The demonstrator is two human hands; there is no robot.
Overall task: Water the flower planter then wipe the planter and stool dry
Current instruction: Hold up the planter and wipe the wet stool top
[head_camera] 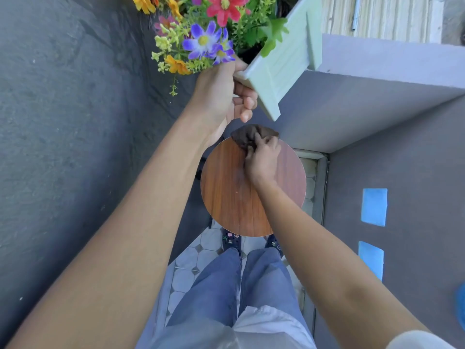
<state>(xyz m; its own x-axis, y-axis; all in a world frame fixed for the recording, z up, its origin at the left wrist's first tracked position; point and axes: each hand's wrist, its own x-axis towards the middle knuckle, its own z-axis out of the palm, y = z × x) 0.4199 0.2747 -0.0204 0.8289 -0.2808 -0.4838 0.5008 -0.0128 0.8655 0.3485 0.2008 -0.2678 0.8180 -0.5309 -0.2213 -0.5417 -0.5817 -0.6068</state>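
From the head camera, looking straight down: the left hand point(221, 91) holds the planter point(281, 64) lifted and tilted off the stool point(226, 192), fingers point(247, 102) curled around its lower corner. The pale green box looks like stiff slatted wood, and loaded with flowers point(203, 41) it is probably top-heavy; a one-handed corner hold seems risky, and a wet edge could slip. A hand under the base would likely hold it more safely.

The right hand point(261, 159) presses a dark cloth point(247, 137) onto the far edge of the round seat, fingers bunched into it. The cloth is soft and crumples readily. The glossy wood-grain top should wipe easily; a faint smear near the middle may be water.

The planter's far end runs out of frame, its underside and any soil are hidden, and the stool's legs can't be seen.
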